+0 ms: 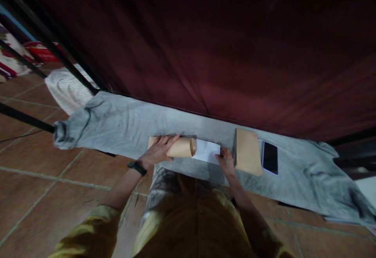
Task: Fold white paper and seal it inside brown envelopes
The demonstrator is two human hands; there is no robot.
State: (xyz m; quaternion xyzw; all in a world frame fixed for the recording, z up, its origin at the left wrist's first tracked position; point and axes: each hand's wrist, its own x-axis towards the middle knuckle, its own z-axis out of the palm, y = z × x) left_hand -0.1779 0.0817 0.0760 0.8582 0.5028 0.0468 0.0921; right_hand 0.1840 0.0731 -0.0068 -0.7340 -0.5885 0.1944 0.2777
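Note:
A brown paper envelope [182, 148] lies on the grey cloth in front of me, its right end bulging open. My left hand [160, 148], wearing a dark wristband, spans the envelope from above, with the fingers over its far side and the thumb at the near edge. White folded paper [207, 151] lies flat at the envelope's open end; whether its left edge is inside, I cannot tell. My right hand [226, 160] pinches the paper's right end, fingers curled. Just right of that hand rests a stack of brown envelopes [247, 152].
A phone [270, 158] with a dark screen lies beyond the stack. Grey cloth [123, 120] covers the narrow bench. A dark red curtain [205, 62] hangs along its far side. Black metal bars [26, 119] stand at the left, above the tiled floor [32, 195].

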